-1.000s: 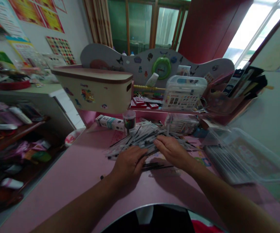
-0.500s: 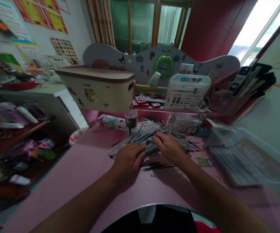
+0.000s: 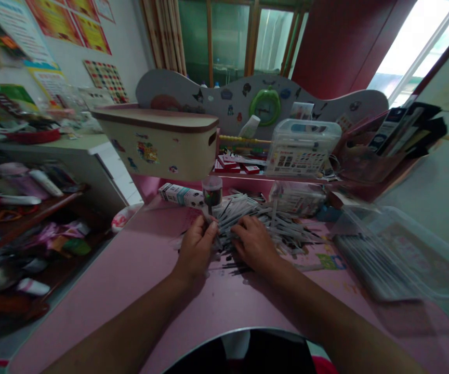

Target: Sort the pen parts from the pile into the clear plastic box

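Right hand shifted left, curled over the heap of sticks, grip unclear; left hand pinching some; one batch aligned at right, most apparently remaining loose.

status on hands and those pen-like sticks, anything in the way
Left hand, right hand: both at the heap of pen-like sticks, fingers curled, grips unclear. Sticks lie crisscrossed on pink desk. Clear cup beyond left hand, may crowd it.
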